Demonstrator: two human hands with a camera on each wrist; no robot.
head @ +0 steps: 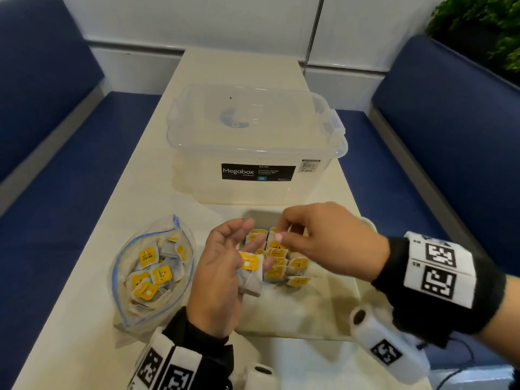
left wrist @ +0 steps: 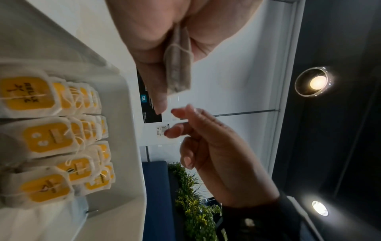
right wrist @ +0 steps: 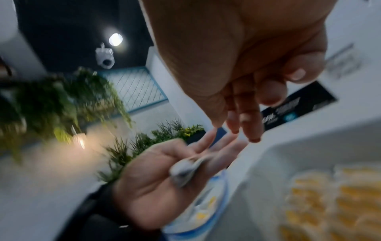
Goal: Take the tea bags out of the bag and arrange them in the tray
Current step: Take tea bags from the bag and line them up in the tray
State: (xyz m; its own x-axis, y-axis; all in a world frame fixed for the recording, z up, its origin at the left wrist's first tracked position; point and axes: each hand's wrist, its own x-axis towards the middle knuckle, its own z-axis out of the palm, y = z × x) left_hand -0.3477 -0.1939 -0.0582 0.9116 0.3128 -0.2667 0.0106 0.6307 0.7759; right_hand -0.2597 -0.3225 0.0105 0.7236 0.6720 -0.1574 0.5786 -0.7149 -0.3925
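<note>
A clear zip bag (head: 149, 271) full of tea bags with yellow tags lies open on the table at the left. To its right sits a pale tray (head: 304, 311) with several tea bags (head: 281, 261) standing in rows at its far end; the rows (left wrist: 62, 130) show close up in the left wrist view. My left hand (head: 225, 263) is palm up over the tray's left edge and holds a grey tea bag (head: 250, 274), also visible as the tea bag (left wrist: 179, 65). My right hand (head: 309, 237) hovers above the rows, fingers loosely curled and holding nothing.
A large clear lidded storage box (head: 253, 144) stands behind the tray on the cream table (head: 157, 192). Blue benches (head: 70, 206) run along both sides. A green plant (head: 484, 23) is at the far right. The tray's near half is bare.
</note>
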